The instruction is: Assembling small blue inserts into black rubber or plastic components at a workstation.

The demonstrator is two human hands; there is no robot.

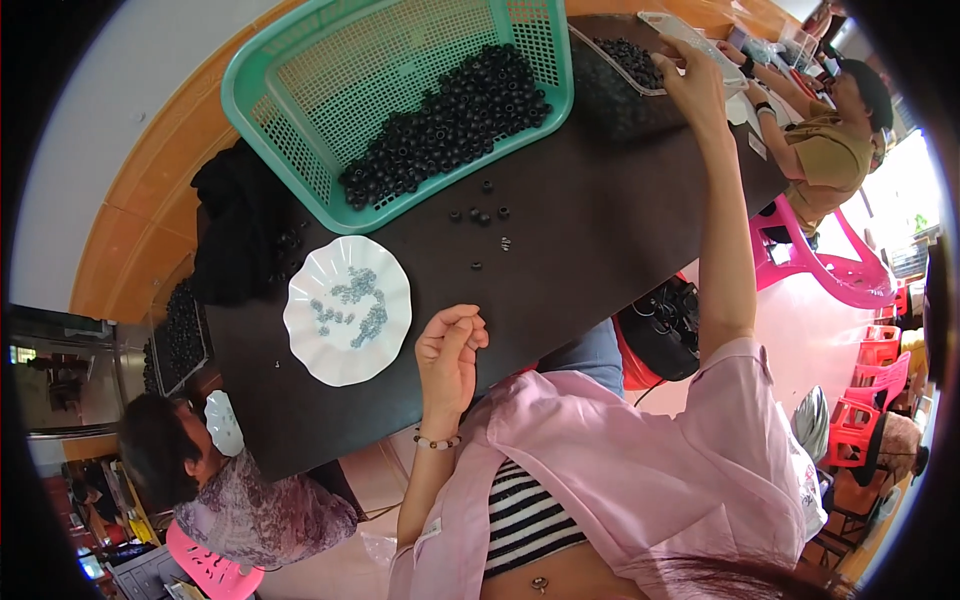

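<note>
My left hand is held above the near table edge, its fingers curled together against the thumb. Whatever they may hold is hidden. At the far right, my right hand reaches over a clear plastic box holding small black round pieces. Its fingers and thumb are apart, with nothing visible between them. To the left of my left hand is a white scalloped plate with small clear bits on it. Several loose black pieces and a tiny clear bit lie beyond my left hand.
A green mesh basket with many black ring-like pieces stands on the dark table. Black cloth lies left. One person sits at the left end, another at the right, near a pink chair.
</note>
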